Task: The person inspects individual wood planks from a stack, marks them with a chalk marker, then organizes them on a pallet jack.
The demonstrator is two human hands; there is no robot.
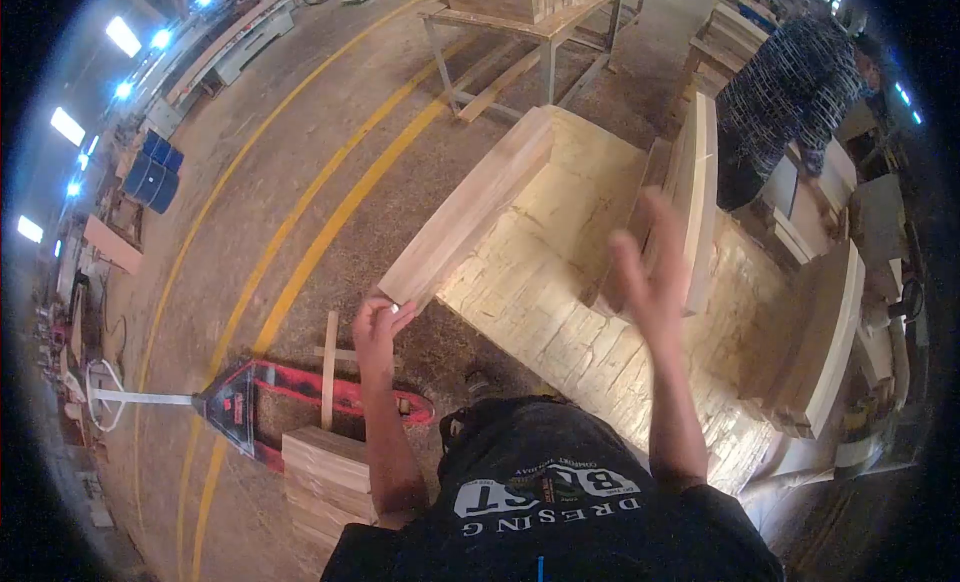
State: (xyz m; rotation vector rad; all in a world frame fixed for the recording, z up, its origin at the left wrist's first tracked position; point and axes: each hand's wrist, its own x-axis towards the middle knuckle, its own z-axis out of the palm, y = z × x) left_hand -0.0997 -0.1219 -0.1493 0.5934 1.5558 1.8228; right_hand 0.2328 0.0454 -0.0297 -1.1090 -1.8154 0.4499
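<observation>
A long wooden board (470, 212) lies along the left edge of a table with a pale, creased covering (570, 222). Its near end juts slightly past the table. My left hand (376, 332) is at that end, its fingers curled against the lower corner. A small white spot shows at the fingertips; I cannot make out what it is. My right hand (655, 277) is raised over the table with fingers spread, slightly blurred, holding nothing. Behind it stands a stack of boards (695, 202), partly hidden by the hand.
Another stack of boards (815, 347) sits at the table's right side. Beyond the table a person in a patterned top (785, 92) bends over. A red pallet jack (265, 407) and stacked wood (325, 472) are at lower left. A metal-framed table (545, 32) stands ahead.
</observation>
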